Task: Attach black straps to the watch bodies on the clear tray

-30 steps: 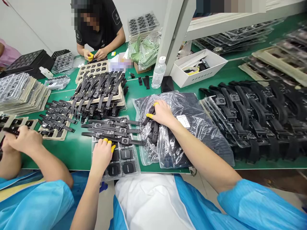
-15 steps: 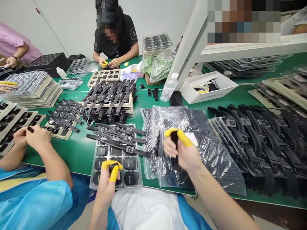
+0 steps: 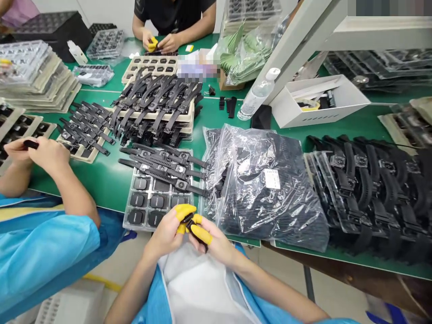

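Observation:
Both my hands meet above my lap, just in front of the table edge, with yellow covers on several fingertips. My left hand (image 3: 168, 234) pinches a small black watch case (image 3: 187, 218). In my right hand (image 3: 218, 245) is a black watch strap (image 3: 201, 243), its end against the case; whether it is seated in the case I cannot tell. Close behind stands a clear tray (image 3: 125, 221) with black watch cases (image 3: 157, 201) in its pockets. Strapped watches (image 3: 162, 167) lie across its far part. To its right, a clear plastic bag (image 3: 249, 209) holds dark straps.
Stacked trays of strapped watches stand behind (image 3: 158, 101) and at right (image 3: 364, 180). A water bottle (image 3: 258, 94), black phone (image 3: 261, 118) and white box (image 3: 320, 112) sit near a slanted post. A co-worker's hands (image 3: 47, 155) work at left; another person (image 3: 175, 22) sits opposite.
My right hand has moved down and left from above the bag, bringing the strap to the watch case. My left hand has moved right, and the view has tilted downward.

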Demonstrator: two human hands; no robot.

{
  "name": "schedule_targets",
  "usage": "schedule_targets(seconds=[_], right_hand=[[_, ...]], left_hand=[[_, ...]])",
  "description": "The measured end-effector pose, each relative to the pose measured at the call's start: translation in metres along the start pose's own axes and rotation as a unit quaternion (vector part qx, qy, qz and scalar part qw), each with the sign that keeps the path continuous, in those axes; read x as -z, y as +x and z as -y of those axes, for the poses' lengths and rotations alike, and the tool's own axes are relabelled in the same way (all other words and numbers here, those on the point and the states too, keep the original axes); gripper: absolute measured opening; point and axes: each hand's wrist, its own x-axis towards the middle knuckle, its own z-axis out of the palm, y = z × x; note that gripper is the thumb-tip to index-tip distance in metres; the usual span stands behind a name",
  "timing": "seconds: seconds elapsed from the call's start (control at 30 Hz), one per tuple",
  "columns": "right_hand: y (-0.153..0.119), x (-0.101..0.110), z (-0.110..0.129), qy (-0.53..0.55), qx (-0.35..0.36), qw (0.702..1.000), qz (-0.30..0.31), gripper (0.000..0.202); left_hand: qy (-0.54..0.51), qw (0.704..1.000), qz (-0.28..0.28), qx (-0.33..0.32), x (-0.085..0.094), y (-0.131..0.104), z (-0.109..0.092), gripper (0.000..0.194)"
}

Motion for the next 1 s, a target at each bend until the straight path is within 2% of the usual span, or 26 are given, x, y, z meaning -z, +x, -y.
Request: schedule_targets(seconds=[0.1,0.23,0.4,0.5,0.57,0.73,1.0], right_hand=[[-0.001,0.004,0.009,-0.017,-0.013,0.999,0.026,0.052],[0.000,0.005,0.004,-0.009,-0.014,0.999,0.039,0.050],[0.005,0.007,-0.009,0.102,-0.011,0.995,0.003,0.042],[0.005,0.010,-0.011,0.160,-0.013,0.987,-0.016,0.040],[0.003,0.011,-0.011,0.144,-0.008,0.989,-0.001,0.040],[0.001,0.009,-0.009,0.086,-0.013,0.995,0.045,0.045],[0.004,0.007,-0.009,0.112,0.015,0.994,0.011,0.039]], left_hand=[[-0.006,1.000,0.006,-0.001,0.001,0.000,-0.002,0.071],[-0.011,1.000,-0.003,0.017,-0.001,-0.004,-0.004,0.063],[-0.041,0.996,-0.074,0.030,-0.003,-0.009,-0.004,0.048],[-0.045,0.992,-0.103,0.049,0.000,-0.010,-0.003,0.047],[-0.027,0.995,-0.090,0.044,0.001,-0.008,-0.002,0.050],[-0.005,1.000,-0.014,0.005,-0.002,-0.002,-0.005,0.060],[0.012,0.999,-0.040,0.000,-0.004,0.000,-0.010,0.056]])
